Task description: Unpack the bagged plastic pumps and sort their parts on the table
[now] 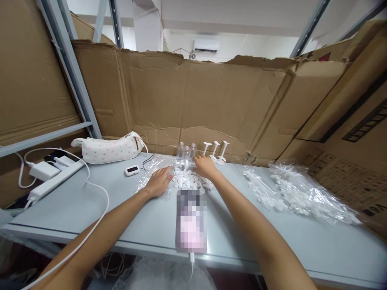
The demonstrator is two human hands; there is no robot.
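Note:
My left hand (159, 182) rests with its fingers stretched out over a thin clear plastic bag (154, 165), at the left edge of a pile of small white plastic parts (187, 179). At the pile's far right side is my right hand (206, 166), its fingers curled downward beside the clear bottles. Whatever those fingers may hold is hidden. Behind the pile, small clear plastic bottles (180, 151) stand close together. Three white plastic pieces with T-shaped tops and round bases (223, 153) stand upright just beyond my right hand.
A phone with a blurred screen (191, 221) lies in front, its cable over the table edge. To the right are clear bags of white parts (293, 187). A white pouch (111, 149), small white device (132, 170) and power strip (56, 181) are left. Cardboard (181, 96) walls the back.

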